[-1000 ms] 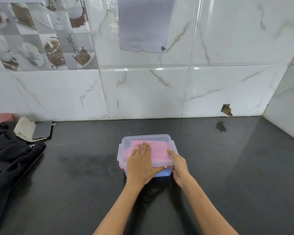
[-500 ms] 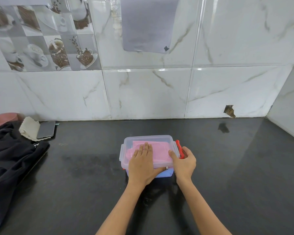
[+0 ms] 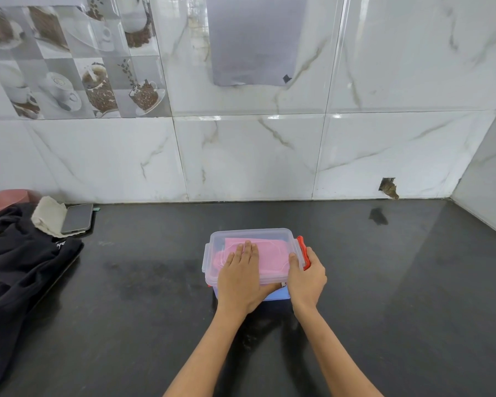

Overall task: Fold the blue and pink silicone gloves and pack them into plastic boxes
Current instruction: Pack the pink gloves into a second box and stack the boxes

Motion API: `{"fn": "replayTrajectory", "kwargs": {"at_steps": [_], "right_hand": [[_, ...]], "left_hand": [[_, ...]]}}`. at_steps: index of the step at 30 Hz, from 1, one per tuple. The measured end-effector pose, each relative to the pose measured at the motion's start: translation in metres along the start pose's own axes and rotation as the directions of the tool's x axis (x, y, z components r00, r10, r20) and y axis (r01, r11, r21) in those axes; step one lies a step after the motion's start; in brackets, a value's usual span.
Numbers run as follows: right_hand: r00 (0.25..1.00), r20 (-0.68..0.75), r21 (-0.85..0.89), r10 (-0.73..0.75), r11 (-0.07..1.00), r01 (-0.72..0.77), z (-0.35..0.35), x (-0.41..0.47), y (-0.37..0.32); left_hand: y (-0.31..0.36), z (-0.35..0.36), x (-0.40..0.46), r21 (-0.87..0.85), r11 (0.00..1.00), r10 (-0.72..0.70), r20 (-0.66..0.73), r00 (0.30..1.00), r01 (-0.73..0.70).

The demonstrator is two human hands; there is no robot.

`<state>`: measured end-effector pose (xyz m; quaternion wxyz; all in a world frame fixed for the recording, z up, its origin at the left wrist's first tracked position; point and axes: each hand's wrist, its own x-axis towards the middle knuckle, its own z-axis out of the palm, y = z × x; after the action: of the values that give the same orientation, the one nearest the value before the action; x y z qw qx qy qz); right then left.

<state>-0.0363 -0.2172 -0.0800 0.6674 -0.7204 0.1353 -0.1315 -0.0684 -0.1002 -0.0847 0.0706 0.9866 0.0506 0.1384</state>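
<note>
Clear rectangular plastic box [image 3: 291, 282] with its clear lid [image 3: 252, 233] on, resting mid black stone worktop [image 3: 384, 282]; folded pink silicone glove [image 3: 269, 256] visible inside, something blue beneath. Left hand [image 3: 239, 277] flat on the lid, fingers [image 3: 246, 249] straight and pressed together. Right hand [image 3: 307, 277] curled round the box's right edge, thumb on the lid, gripping the red latch [image 3: 303, 247]. Far left: black garment [image 3: 20, 262], crumpled beige cloth [image 3: 48, 216], dark smartphone [image 3: 78, 218].

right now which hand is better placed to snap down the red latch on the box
The right hand: its fingers already curl around the red latch at the box's right end. The left hand lies flat on the lid, holding it down.
</note>
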Motion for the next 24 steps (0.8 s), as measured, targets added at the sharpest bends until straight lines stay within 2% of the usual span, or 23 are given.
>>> {"fn": "replayTrajectory", "kwargs": {"at_steps": [6,12,15,18,21,24], "right_hand": [[0.999,-0.034,-0.015,-0.011,1.000,0.011,0.002,-0.003,-0.003],[0.995,-0.029,-0.094,-0.096,0.991,0.093,0.003,-0.006,-0.004],[0.996,-0.006,-0.120,-0.092,0.989,0.090,0.002,-0.004,-0.003],[0.995,-0.003,-0.217,-0.104,0.971,0.101,0.002,-0.005,-0.006],[0.962,0.003,-0.411,-0.274,0.876,0.251,0.005,-0.015,-0.011],[0.834,0.159,-0.441,-0.528,0.718,0.538,0.013,-0.023,-0.023]], "left_hand": [[0.000,-0.001,-0.001,0.000,1.000,0.003,-0.002,1.000,-0.003],[0.001,-0.001,-0.003,-0.010,1.000,-0.009,-0.015,1.000,0.009],[0.002,-0.002,-0.003,-0.008,1.000,-0.010,-0.010,1.000,0.009],[0.003,-0.003,-0.003,-0.008,1.000,-0.007,-0.004,1.000,0.007],[0.002,-0.003,-0.003,-0.008,1.000,0.011,0.010,1.000,-0.011],[0.001,-0.003,-0.002,0.034,0.998,0.058,0.016,0.998,-0.059]]}}
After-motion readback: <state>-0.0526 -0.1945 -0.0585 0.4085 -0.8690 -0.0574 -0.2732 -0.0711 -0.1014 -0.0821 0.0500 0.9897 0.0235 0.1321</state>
